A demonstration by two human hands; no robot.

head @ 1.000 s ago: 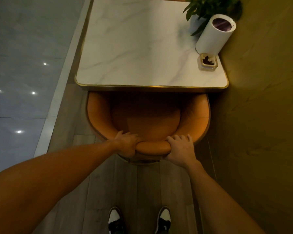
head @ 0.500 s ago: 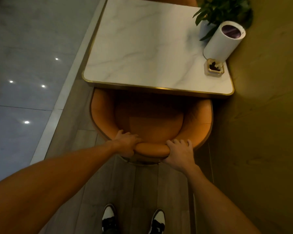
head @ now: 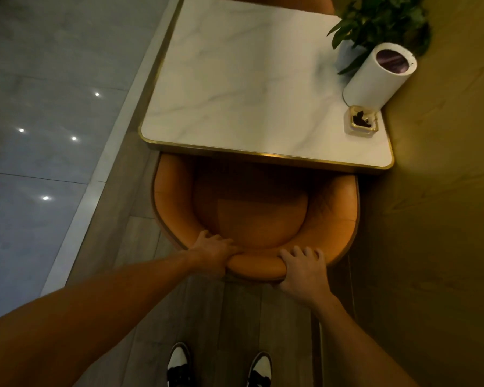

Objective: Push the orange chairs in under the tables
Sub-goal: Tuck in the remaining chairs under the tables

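We look straight down at an orange chair [head: 259, 216] whose front part sits beneath the near edge of a white marble surface [head: 243, 88] trimmed in gold, while the seat's rear half and the curved backrest remain out in the open. Our left hand [head: 213, 251] is wrapped around the padded top of the backrest just left of its middle, fingers curled over the rim and closed on it. Our right hand [head: 301, 268] grips the same padded rim just right of the middle, fingers spread over the top and thumb below, likewise clamped on the chair. Both bare forearms reach forward from the bottom of the view. On the far right corner of the surface stands a white cylinder [head: 380, 76] with a dark top, and just beside it, nearer to us, a small glass dish [head: 361, 122] holding something dark. Behind the cylinder, a leafy green plant [head: 380, 20] rises from a pale pot. A sliver of a second orange chair [head: 326, 2] shows beyond the far edge of the surface. Wooden floorboards [head: 235, 317] run beneath us, where two black-and-white shoes [head: 179, 364] stand side by side, and grey polished tiles [head: 39, 107] spread to the left. A yellowish wall [head: 444, 219] closes the right side.
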